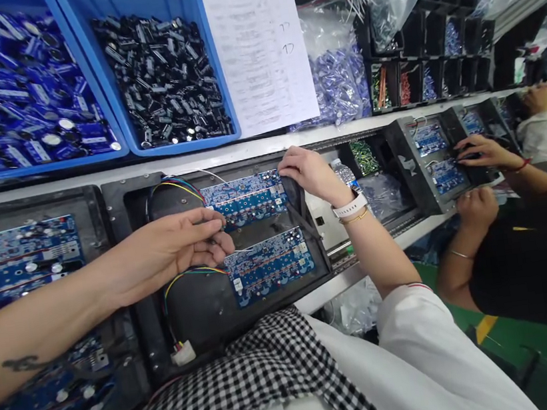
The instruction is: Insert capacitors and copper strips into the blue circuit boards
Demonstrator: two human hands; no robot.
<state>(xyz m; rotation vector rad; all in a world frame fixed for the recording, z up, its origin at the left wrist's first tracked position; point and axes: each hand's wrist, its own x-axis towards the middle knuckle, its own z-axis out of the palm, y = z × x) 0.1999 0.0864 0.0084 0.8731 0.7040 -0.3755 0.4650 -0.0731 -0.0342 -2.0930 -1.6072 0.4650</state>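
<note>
My left hand (188, 243) is over the left end of the upper blue circuit board (247, 198). Its thumb and fingers are pinched together, and a small dark thing seems to show between them, too small to name. At that board's right end, my right hand (306, 170) has its fingers bent and drawn together; their tips touch the corner, and whatever they hold is hidden. A lower blue circuit board (271, 266) lies in the same black tray (202, 315). Coloured wires run from the left ends of both boards, one bundle ending in a white connector (183, 353).
Behind the line stand a bin of blue capacitors (21, 90) and a bin of black capacitors (163, 78), beside a printed sheet (258, 52). Another tray with populated boards (18, 259) is at left. A co-worker's hands (483, 154) work at a tray on the right.
</note>
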